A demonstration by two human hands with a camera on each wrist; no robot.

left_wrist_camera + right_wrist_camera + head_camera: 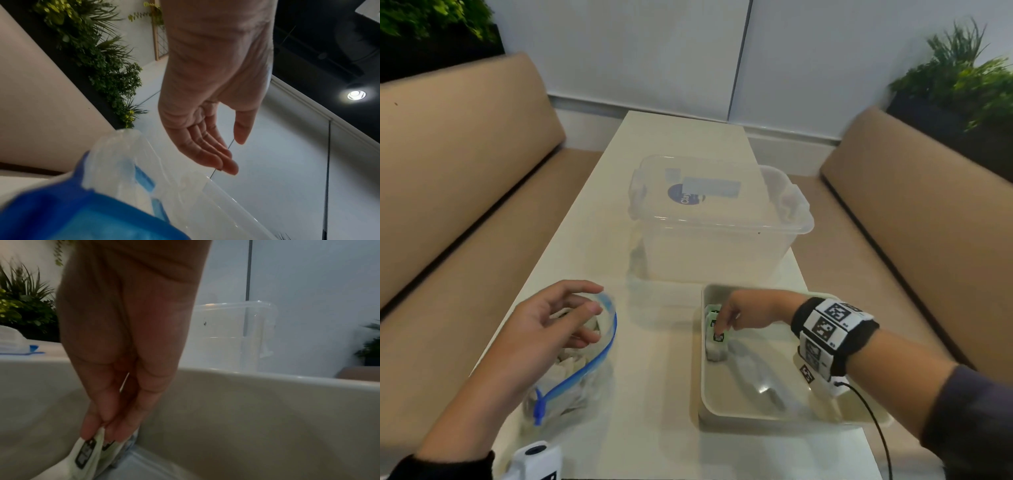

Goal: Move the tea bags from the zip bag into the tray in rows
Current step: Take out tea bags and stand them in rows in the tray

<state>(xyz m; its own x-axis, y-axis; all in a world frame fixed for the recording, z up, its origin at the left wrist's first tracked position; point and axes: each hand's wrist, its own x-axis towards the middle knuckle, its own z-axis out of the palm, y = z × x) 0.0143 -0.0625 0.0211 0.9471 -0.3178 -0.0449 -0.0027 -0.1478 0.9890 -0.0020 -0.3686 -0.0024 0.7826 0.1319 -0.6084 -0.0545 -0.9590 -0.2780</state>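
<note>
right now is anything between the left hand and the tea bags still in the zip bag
Nothing visible. The left hand hovers open over the zip bag, whose mouth gapes open, with tea bags showing inside. The right hand is away in the tray, pinching a tea bag there.

Tea bags (716, 337): we cannot count them; the right hand (748, 310) covers their tops at the tray's (784, 416) left wall, and the label print is too blurred to read.
Zip bag (571, 359): contents show only as pale, blurred shapes; the left hand (544, 325) hides part of its mouth.
Left wrist view: the bag's blue edge (82, 216) is an out-of-focus mass, cut off at lower left.
Clear bin (717, 219): its round label is partly covered; we read only "Clay".
Right wrist view: fingertips (88, 430) blurred, bags cut off at the bottom edge.
</note>
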